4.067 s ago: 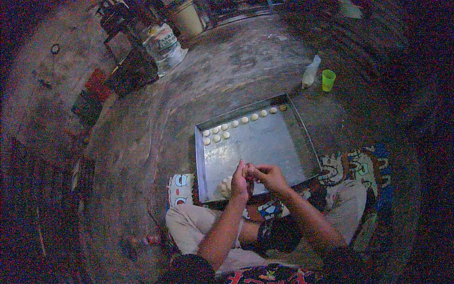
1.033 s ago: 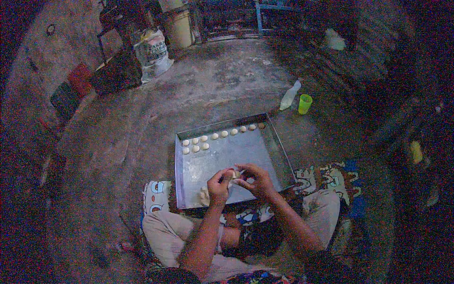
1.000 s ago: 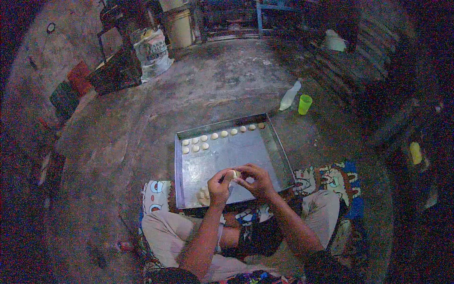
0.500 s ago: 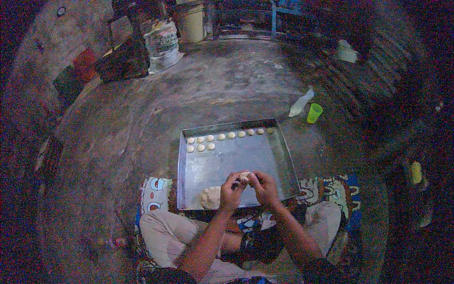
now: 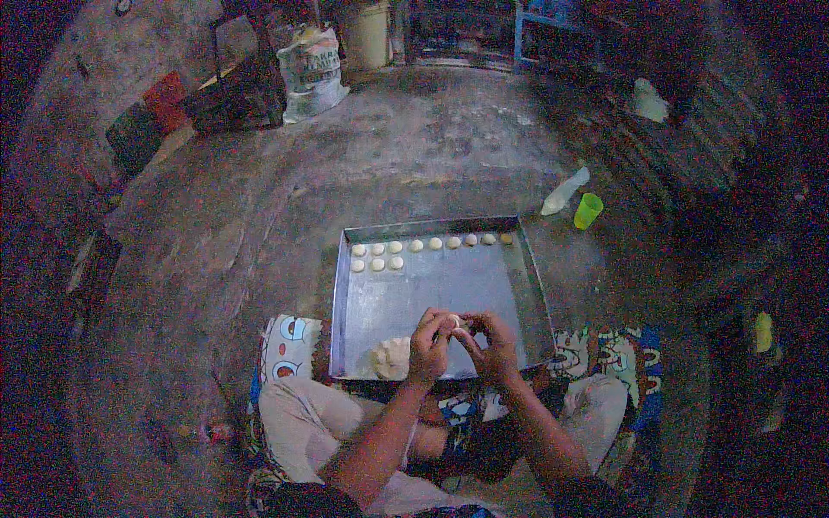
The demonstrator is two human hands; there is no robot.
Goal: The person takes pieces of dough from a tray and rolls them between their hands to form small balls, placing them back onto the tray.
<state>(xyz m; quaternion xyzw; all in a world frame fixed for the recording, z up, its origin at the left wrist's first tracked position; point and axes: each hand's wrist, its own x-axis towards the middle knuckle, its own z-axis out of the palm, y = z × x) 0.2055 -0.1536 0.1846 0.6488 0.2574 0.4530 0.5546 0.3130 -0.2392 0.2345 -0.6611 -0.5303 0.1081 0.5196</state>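
Note:
Over the near part of a shallow metal tray (image 5: 432,298), my two hands meet around a small piece of pale dough (image 5: 455,322). The fingers of my left hand (image 5: 429,344) are closed on it. My right hand (image 5: 490,345) pinches at its other side, thumb and fingers bent, partly hiding it. Beside my left hand, in the tray's near left corner, lies a large lump of dough (image 5: 391,358). Several small flattened dough balls (image 5: 416,245) line the tray's far side, with a shorter second row at the left.
I sit cross-legged on a patterned mat (image 5: 289,345). Beyond the tray's far right corner, a green cup (image 5: 588,211) and a pale plastic bag (image 5: 566,192) are on the concrete floor (image 5: 432,129). Farther back stand a white sack (image 5: 313,73) and a pale bucket (image 5: 369,34).
My right hand's fingers have shifted on the small dough piece, its thumb pointing lower. The whole view has swung slightly; the dough rows and the large lump stay as they were.

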